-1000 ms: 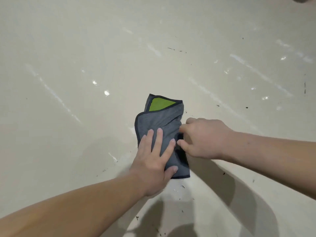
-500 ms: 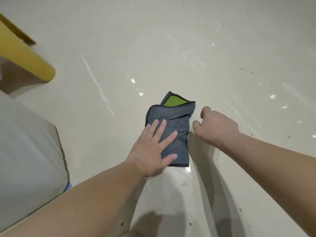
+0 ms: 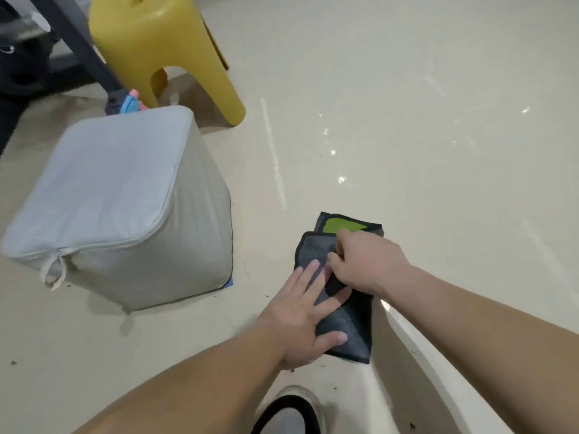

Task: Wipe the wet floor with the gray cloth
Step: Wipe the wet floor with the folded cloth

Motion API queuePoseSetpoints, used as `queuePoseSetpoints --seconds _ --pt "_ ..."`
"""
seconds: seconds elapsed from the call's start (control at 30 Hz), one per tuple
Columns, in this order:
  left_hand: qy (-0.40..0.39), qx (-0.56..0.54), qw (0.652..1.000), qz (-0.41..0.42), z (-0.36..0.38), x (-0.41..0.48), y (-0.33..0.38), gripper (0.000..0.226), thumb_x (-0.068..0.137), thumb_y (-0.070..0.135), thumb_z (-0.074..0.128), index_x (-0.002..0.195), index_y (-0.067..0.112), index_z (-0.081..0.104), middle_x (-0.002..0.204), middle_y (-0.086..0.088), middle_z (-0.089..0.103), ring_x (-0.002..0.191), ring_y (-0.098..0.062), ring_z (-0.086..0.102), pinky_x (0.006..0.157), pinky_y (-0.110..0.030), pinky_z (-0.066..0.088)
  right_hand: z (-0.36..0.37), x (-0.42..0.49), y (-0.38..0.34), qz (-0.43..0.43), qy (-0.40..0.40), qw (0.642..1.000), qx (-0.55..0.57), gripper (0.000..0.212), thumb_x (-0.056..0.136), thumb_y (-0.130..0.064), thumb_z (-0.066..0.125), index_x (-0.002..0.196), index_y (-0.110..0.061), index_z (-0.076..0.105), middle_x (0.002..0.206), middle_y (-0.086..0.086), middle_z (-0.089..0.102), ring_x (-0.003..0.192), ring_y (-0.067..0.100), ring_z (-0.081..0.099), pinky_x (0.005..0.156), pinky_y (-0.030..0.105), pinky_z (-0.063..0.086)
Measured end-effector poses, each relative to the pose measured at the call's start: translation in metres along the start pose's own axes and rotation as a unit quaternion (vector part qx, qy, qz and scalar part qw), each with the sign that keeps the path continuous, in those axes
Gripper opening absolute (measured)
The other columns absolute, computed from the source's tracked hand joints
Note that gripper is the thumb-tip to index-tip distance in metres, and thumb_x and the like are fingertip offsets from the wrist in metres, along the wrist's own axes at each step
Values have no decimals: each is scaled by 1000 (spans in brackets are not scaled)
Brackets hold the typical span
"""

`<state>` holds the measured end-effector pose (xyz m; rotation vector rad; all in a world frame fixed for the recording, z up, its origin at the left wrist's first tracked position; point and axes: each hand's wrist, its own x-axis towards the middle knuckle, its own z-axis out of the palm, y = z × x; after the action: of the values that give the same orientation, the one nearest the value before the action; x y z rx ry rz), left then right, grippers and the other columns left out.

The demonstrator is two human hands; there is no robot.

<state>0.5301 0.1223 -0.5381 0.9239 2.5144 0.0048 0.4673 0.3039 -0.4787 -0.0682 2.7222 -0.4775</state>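
Left hand [image 3: 297, 321]: fingers [image 3: 308, 275] spread apart and laid flat, palm down, on the folded gray microfibre cloth with dark trim [image 3: 347, 327], pinning its near half to the floor. Right hand [image 3: 365, 261]: fingers [image 3: 336, 258] curled together, tips pinched on a fold of the same cloth near its middle, just beside the left fingertips; the exact hold is partly hidden by the knuckles. Cloth lies on the glossy cream floor [image 3: 423, 104], a lime-green inner face [image 3: 341, 225] exposed at its far end. Wet glints and pale streaks show on the floor beyond the cloth. Both bare forearms enter from the bottom edge. A dark shoe with a pale sole [image 3: 289, 411] stands near the cloth, bottom centre. To the left, well apart, sits a pale grey zippered fabric storage bag [image 3: 119, 208]; behind it, a yellow plastic stool [image 3: 163, 45].
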Motion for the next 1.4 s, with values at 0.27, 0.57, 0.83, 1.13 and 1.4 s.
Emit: queuePoseSetpoints --seconds 0.27,0.57,0.83,1.13,1.4 --pt "0 -78 963 -258 30 -54 -16 79 93 75 -4 156 34 -30 155 -13 -51 141 -29 -51 124 -52 -15 13 -7 -4 5 -7 999 33 25 101 -40 39 101 -20 53 94 -1 64 86 26 62 74 37 53" --pt "72 -53 990 -111 34 18 57 82 100 71 8 165 22 -4 166 -25 -23 153 -42 -27 122 -60 -9 8 -46 77 75 23 995 55 18 99 -39 43 100 -23 52 90 -5 64 84 23 62 71 36 52" --pt "74 -5 983 169 24 98 182 82 100 68 28 165 22 12 169 -25 -12 156 -41 -17 125 -62 4 9 -147 195 313 113 937 108 17 97 -39 46 97 -24 53 90 -5 63 84 22 61 70 36 51" --pt "-33 108 892 437 35 126 351 78 100 71 15 162 34 -14 161 -21 -38 147 -40 -41 121 -58 -17 42 -353 272 602 117 768 186 20 98 -37 47 94 -20 57 89 -2 64 84 26 62 73 36 52" --pt "-67 173 773 607 68 68 404 68 101 64 23 163 43 5 165 -21 -29 149 -43 -36 119 -59 -20 65 -415 253 683 -36 702 200 21 91 -40 46 83 -22 55 87 -1 63 84 24 63 78 35 54"
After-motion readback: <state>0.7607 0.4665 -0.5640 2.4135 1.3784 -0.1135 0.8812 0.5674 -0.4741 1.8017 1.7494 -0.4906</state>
